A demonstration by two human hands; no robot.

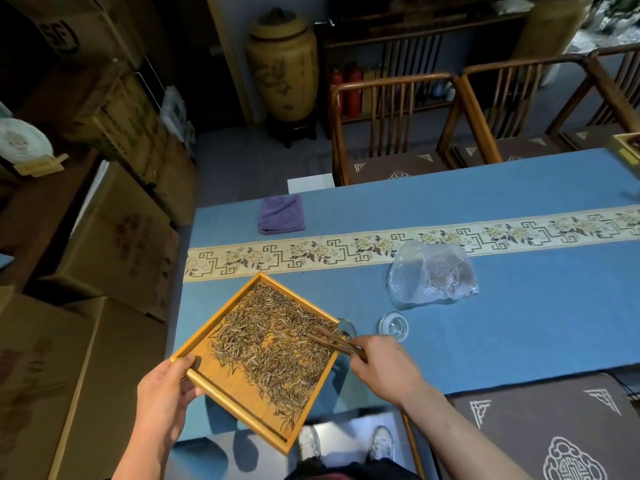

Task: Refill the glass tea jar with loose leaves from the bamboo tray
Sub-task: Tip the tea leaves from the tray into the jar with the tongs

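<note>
Gripping the near-left corner of the bamboo tray [221, 382], the left hand [162, 393] holds it tilted above the blue worktop [519, 323], while the right hand [384, 368] pinches wooden tongs [332, 339] in the loose tea leaves [273, 351] at the tray's right corner, over the glass jar [347, 326], its lid [393, 326] just beside.

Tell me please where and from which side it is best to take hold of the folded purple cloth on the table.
Grip the purple cloth at its thick folded near edge, pinching from above, coming in from the table's left end. It lies flat on the blue tablecloth with nothing around it, beyond the bamboo tray. Both hands are busy now: the left hand holds the tray, the right hand holds wooden tongs.
</note>
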